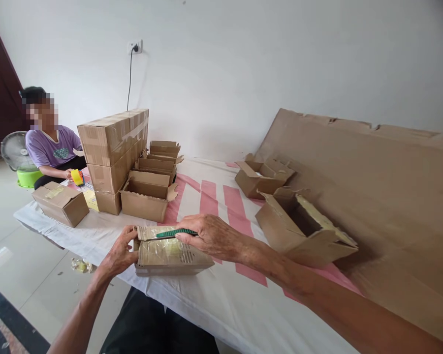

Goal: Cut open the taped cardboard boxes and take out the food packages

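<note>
A: What is nearest the camera?

B: A small taped carton [172,255] at the near edge of the cloth-covered table [221,305], long axis running left to right. The left hand [120,253] presses against its left end, fingers curled onto that corner, steadying it.

A: And the other hand?

B: The right hand [212,236] comes in from the right and lies over the carton's top, pinching a green-handled cutter [175,233]. The cutter lies along the carton's long axis, tip toward the left hand, on the taped seam. The right hand is the nearer one to the seam.

A: Farther out?

B: Just right of the forearm, an open carton [302,231] lies tipped on its side; it looks empty. Behind it, another opened carton [262,177], contents not visible. A big flattened cardboard sheet [372,187] leans along the right.

A: And left?

B: Open-flapped boxes [147,196] beside a stack of sealed cartons [112,152]; insides hidden. Beyond, a seated person's hand [67,173] holds a yellow tape dispenser [77,177] near a closed box [61,202].
</note>
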The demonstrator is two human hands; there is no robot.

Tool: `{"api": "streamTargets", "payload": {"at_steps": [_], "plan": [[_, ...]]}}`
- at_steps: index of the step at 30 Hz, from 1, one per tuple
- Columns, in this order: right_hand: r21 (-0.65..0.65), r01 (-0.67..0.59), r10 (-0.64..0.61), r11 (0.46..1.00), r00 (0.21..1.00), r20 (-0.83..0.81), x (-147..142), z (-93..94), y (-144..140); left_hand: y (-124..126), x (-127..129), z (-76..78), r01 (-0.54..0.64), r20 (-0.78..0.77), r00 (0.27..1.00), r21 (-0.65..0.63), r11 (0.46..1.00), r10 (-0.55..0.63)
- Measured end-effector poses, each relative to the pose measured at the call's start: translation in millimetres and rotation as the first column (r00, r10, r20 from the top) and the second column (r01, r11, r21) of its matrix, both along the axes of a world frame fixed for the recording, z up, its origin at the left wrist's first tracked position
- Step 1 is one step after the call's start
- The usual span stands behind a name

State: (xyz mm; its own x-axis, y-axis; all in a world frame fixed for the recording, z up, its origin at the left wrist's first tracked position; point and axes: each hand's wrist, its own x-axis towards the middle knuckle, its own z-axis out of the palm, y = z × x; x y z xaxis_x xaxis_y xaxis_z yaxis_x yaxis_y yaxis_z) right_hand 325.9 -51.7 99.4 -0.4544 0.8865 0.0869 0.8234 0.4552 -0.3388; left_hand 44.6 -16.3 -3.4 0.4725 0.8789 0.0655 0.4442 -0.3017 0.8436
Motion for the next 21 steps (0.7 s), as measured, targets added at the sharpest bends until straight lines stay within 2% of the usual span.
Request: {"api": "streamTargets", "payload": {"at_steps": [4, 11, 17, 21], "plan": [[-0.027, -0.028, 0.028, 0.999, 1.000, 0.004, -9.1, 0.3, 3.6, -1.5, 0.0, 0.2, -0.015, -0.005, 1.000, -0.002, 1.000, 0.015], [-0.053, -0.002, 0.004, 0.999, 0.999, 0.045, -15.0, 2.2, 5.8, -0.9, 0.3, -3.1, -0.020, 0.010, 1.000, -0.002, 1.000, 0.020], [-0.020, 0.004, -0.001, 1.000, 0.987, 0.163, -20.7, 1.6, 8.2, 0.1, 0.0, -3.7, -0.023, -0.006, 1.000, -0.008, 1.000, 0.023], [-0.032, 0.024, -0.015, 0.999, 0.965, 0.264, -13.3, -1.0, 10.1, 0.5, -0.5, -2.5, -0.030, -0.020, 0.999, 0.005, 1.000, 0.030]]}}
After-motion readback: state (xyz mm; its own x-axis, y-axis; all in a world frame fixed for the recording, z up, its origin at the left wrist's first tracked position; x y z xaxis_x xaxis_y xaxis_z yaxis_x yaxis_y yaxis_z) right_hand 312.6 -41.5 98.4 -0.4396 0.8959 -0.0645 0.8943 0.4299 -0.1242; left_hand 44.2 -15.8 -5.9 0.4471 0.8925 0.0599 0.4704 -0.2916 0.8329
